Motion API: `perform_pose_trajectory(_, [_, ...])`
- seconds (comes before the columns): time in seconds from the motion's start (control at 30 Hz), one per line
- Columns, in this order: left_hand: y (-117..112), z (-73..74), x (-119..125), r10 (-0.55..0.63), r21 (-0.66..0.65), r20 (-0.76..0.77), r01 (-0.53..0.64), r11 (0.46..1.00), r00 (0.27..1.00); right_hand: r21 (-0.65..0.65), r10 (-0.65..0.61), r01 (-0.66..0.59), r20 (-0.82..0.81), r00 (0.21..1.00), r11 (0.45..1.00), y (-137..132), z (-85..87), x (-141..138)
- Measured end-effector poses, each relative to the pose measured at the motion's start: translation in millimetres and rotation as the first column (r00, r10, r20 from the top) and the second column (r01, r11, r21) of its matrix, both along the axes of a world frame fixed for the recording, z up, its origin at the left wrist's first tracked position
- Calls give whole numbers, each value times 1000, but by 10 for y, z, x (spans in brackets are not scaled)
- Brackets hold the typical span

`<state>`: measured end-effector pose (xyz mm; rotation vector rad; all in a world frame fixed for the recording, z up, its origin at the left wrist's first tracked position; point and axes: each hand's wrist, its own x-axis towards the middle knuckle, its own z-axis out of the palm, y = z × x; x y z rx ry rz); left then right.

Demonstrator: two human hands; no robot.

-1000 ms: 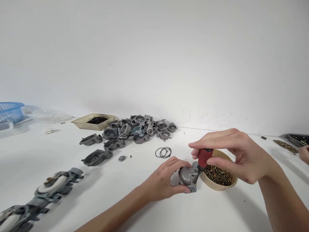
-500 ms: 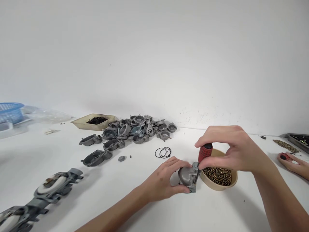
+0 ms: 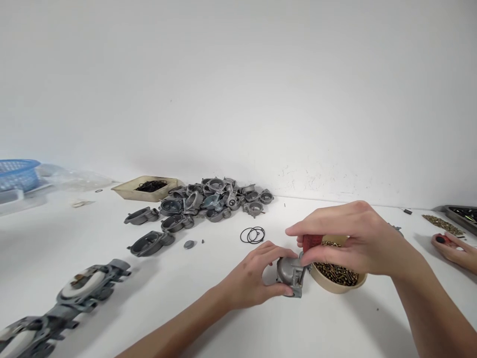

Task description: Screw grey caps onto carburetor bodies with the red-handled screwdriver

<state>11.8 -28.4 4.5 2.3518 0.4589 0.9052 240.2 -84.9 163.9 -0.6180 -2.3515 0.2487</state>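
My left hand point(image 3: 253, 273) grips a grey cast-metal carburetor part point(image 3: 291, 273) between thumb and fingers, domed side up on the table. My right hand point(image 3: 346, 238) is around the red handle of a screwdriver point(image 3: 311, 242), just above the part's right side. Fingers hide the handle's top, and the tip cannot be seen. Right behind that hand stands a cream bowl point(image 3: 331, 287) of brass-coloured screws point(image 3: 335, 271). Beyond my left hand, thin black rubber rings point(image 3: 253, 235) lie on the white table.
Grey metal bowls point(image 3: 212, 199) are heaped near the wall, beside a cream tray point(image 3: 124, 191) of black rings. Larger carburetor bodies point(image 3: 84, 286) lie at left, with a blue basket point(image 3: 18, 174) farther back. Another person's hand point(image 3: 452, 251) holds a red-handled tool at right.
My right hand has shifted slightly left and its fingers have come down over the screwdriver handle, covering its black top. The left hand keeps its hold on the carburetor part.
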Motion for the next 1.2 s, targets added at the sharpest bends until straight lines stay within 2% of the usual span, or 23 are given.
perform_pose_trajectory(0.2, [-65, -15, 32, 125, -41, -6, -125, 991, 992, 28, -118, 118, 1, 993, 993, -49, -3, -56])
perform_pose_trajectory(0.33, [-136, -1, 73, 218, -25, -10, -218, 976, 976, 20, -130, 130, -35, 991, 991, -15, -19, -36])
perform_pose_trajectory(0.6, [-188, -60, 123, 312, -26, 10, -312, 950, 950, -23, -149, 149, -23, 989, 989, -12, -16, -24])
perform_pose_trajectory(0.8, [-183, -26, 147, 302, -21, -26, -303, 953, 953, -69, -41, 48, 103, 994, 996, -3, 35, 69])
perform_pose_trajectory(0.93, [-153, -57, 139, 270, 62, 8, -270, 961, 963, -173, 6, 4, 60, 998, 985, 65, -1, 176])
perform_pose_trajectory(1.03, [-118, -91, 106, 201, 67, 34, -203, 977, 979, -249, -1, 3, 6, 1000, 969, 128, -24, 234])
perform_pose_trajectory(1.13, [-86, -86, 52, 153, 45, 4, -153, 987, 988, -255, -18, 14, -13, 1000, 967, 164, -26, 261])
perform_pose_trajectory(1.2, [-71, -71, 16, 156, 81, -24, -154, 985, 987, -247, -16, 12, -13, 1000, 969, 172, -25, 270])
